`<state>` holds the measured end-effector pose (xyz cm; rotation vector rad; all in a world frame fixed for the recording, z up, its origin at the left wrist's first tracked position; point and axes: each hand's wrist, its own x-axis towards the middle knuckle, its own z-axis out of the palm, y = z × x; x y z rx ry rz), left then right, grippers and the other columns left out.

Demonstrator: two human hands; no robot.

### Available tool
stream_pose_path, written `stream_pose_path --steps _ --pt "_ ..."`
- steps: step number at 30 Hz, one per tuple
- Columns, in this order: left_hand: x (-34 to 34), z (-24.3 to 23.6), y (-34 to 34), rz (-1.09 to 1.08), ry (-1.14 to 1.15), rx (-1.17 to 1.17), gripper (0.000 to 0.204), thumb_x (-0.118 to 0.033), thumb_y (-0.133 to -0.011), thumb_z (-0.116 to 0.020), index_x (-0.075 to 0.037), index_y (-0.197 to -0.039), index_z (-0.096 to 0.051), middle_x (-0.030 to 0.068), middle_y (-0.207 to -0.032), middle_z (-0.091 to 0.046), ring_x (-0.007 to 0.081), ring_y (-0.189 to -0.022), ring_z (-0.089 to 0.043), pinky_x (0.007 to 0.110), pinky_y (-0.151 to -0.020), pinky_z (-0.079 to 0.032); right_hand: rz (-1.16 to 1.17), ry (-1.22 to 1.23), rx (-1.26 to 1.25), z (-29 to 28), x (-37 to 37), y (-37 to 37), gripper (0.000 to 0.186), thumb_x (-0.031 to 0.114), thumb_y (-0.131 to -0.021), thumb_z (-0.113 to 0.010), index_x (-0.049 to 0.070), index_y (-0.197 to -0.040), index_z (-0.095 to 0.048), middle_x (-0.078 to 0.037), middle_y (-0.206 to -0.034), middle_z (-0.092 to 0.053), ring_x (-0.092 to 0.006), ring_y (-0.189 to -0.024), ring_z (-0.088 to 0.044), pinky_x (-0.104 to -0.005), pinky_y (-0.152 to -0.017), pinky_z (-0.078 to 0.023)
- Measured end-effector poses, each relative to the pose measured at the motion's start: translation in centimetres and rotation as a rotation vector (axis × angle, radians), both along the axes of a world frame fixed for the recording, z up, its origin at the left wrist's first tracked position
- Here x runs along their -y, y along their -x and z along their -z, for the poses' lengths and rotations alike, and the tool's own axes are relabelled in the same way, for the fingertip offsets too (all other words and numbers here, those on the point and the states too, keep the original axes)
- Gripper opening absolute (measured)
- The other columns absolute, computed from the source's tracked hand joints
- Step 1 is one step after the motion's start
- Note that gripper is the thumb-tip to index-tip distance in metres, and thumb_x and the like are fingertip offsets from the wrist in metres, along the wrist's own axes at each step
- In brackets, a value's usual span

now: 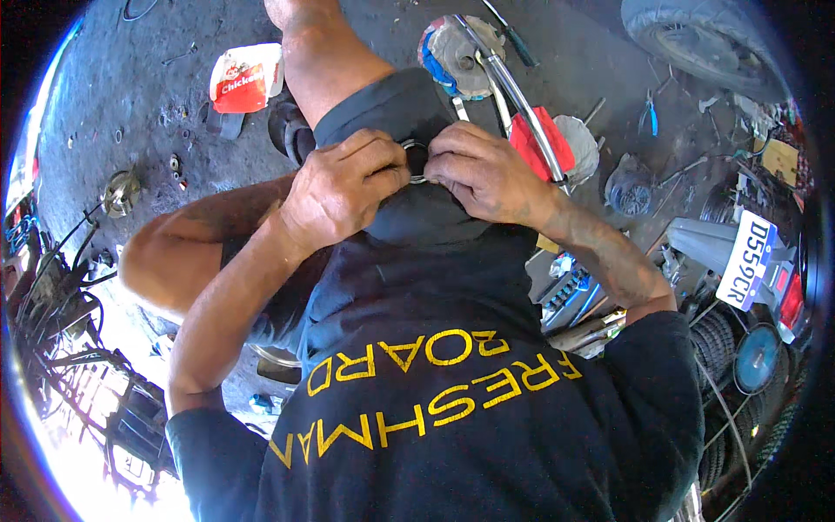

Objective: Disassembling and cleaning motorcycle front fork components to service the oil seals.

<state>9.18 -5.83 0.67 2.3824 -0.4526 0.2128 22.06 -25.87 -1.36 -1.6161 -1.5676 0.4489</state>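
Note:
Over the dark shorts on my thigh, both of my hands grip a small, thin metal ring. My left hand holds its left side with curled fingers. My right hand pinches its right side, thumb and fingertips pressed together. Just beyond my right hand, a long chrome tube lies across a round dirty disc, near a red pad or cloth.
A red-and-white carton lies left of my leg. A tyred wheel is at upper right, blue pliers below it. A socket set, a licence plate and tyres are at right; dark metal frames fill the lower left.

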Motion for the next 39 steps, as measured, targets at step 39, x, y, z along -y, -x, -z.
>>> stream_pose_path --steps 39 --pt "0.1 0.1 0.6 0.064 -0.18 0.148 0.025 -0.009 -0.061 -0.062 -0.004 -0.085 -0.068 0.0089 -0.089 -0.062 0.0276 -0.092 -0.062 0.034 -0.066 -0.056 0.099 -0.144 0.127 0.8 0.3 1.1 0.027 0.004 -0.059 -0.066 0.009 -0.085 -0.069 -0.006 -0.086 -0.055 -0.027 -0.084 -0.056 -0.0385 -0.071 -0.048"
